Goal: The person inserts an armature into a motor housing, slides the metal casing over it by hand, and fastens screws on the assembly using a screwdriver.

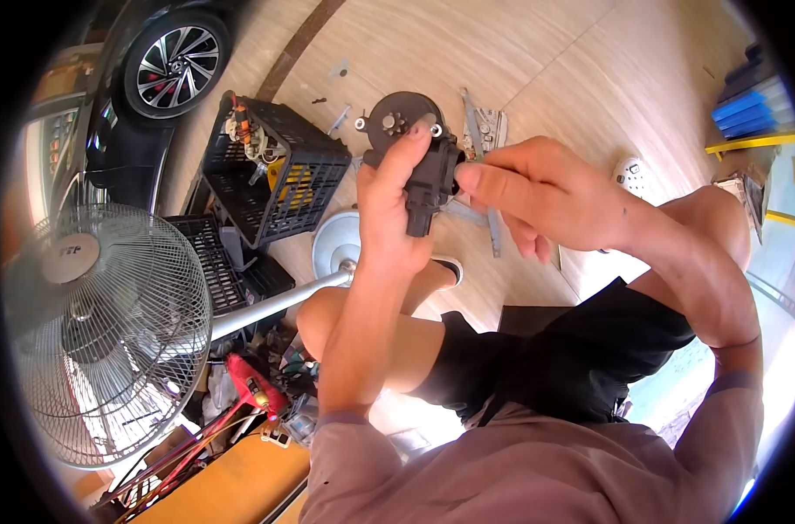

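My left hand [388,210] is wrapped around a black motor-like car part [430,179], held up above the floor. It has a round plate with a small toothed gear in its middle, shiny metal bushings at the rim and a black plug socket pointing down. The left thumb presses along its top face. At the part's right side my right hand [546,192] is closed, thumb and forefinger pinched against a round opening or knob. Whatever sits between those fingertips is hidden. Behind the part, long metal tools [493,231] lie on the floor.
A black plastic crate [279,166] holding parts stands on the left, near a car wheel [175,68]. A large fan [100,332] stands at lower left, its pole [279,306] running toward my left knee. Blue boxes [751,109] sit at far right.
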Action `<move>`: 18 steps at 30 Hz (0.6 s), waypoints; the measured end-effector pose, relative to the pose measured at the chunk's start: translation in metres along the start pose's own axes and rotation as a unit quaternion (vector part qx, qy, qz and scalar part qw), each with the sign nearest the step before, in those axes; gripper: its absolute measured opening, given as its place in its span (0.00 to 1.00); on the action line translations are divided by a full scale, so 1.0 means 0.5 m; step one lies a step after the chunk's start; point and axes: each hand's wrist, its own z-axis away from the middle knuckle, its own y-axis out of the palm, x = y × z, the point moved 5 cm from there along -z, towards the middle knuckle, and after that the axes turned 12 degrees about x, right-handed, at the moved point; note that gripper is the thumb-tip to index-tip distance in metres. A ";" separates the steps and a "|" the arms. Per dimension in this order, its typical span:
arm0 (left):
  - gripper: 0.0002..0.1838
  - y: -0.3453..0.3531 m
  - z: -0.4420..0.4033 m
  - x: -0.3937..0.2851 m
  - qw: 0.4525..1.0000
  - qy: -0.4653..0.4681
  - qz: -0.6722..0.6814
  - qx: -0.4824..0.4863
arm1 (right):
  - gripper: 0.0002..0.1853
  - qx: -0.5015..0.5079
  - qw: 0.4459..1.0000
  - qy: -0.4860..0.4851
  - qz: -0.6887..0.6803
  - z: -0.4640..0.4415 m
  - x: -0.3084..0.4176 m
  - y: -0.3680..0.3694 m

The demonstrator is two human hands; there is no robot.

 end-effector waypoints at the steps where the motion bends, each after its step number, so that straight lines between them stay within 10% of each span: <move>1: 0.12 0.005 0.003 -0.004 1.000 0.002 -0.011 0.008 | 0.25 -0.001 1.000 -0.002 -0.028 -0.001 -0.002 0.001; 11: 0.12 -0.007 0.010 -0.025 0.997 0.033 0.026 -0.066 | 0.12 -0.192 0.957 -0.210 0.053 0.002 0.010 -0.004; 18: 0.14 -0.007 0.021 -0.029 0.998 0.033 -0.015 -0.059 | 0.11 -0.096 0.991 -0.082 0.033 0.007 -0.011 -0.014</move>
